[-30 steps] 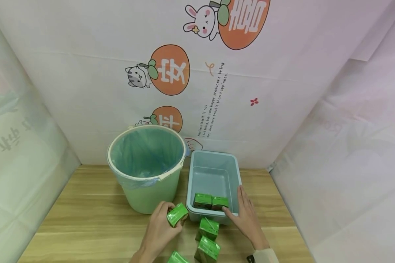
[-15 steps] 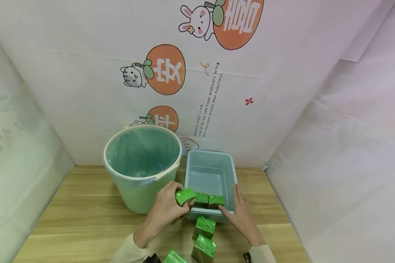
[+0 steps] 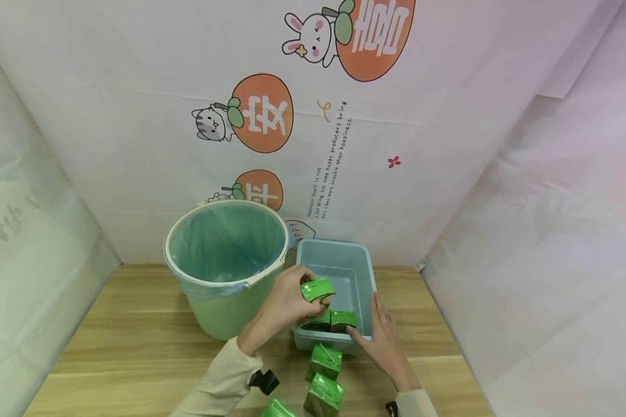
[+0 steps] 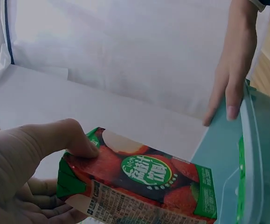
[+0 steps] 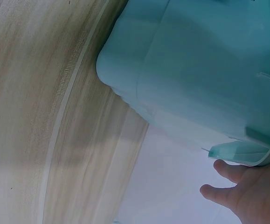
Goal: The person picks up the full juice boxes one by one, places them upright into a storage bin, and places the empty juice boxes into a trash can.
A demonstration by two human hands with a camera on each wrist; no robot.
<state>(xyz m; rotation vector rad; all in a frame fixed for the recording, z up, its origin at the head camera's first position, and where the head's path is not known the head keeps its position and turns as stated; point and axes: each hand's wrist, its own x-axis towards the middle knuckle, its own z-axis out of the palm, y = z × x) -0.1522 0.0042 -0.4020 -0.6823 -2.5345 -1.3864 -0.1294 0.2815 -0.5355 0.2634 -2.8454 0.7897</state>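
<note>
Backing the whole scene beyond both hands, a white printed sheet (image 3: 151, 139) meets the rear edge of the wooden tabletop (image 3: 120, 353), whose grain shows in a broad stretch left of the left forearm and a narrower strip right of the right hand. Just left of the left hand stands a pale green bin (image 3: 219, 315), its round rim curving near that hand's knuckles and folded over with a plastic liner (image 3: 224, 243). Beneath the left fingers and beside the right hand sits a blue tub (image 3: 336, 255); past the left fingers its floor runs bare to the far wall, leaving room there and toward the right rim. The left hand (image 3: 289, 298) pinches a juice carton (image 4: 146, 170) between thumb and fingers, tilted, over the tub's near left part. The right hand (image 3: 387, 344) lies with straight, spread fingers on the tub's right rim, thumb at the near corner. Below the held carton, two green-topped cartons (image 3: 342, 318) sit side by side against the tub's near wall, one partly hidden by the left hand. Nearer the person, between the forearms, three loose cartons (image 3: 325, 359) stand on the wood, the nearest cut by the frame edge.
</note>
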